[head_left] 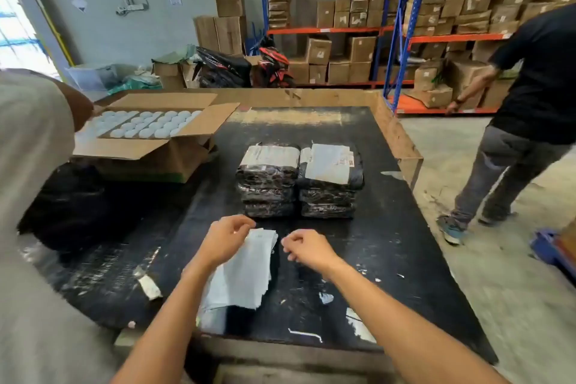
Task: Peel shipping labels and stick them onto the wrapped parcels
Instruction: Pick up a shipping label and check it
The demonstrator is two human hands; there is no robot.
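just thin crinkled label sheets (pixel 246 271) under the left hand (pixel 226 241)

I see a warehouse with a grey concrete floor (pixel 486 259) and a pale grey wall (pixel 124 25) at far left. Orange-and-blue racking (pixel 389 29) at far right carries cardboard boxes (pixel 358 50). A motorbike (pixel 271 67) stands beside the racking. Daylight enters at the left edge.

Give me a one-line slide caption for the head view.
Left hand pinches a white paper label strip over the black worktable, right hand beside it, two stacks of black wrapped parcels behind.
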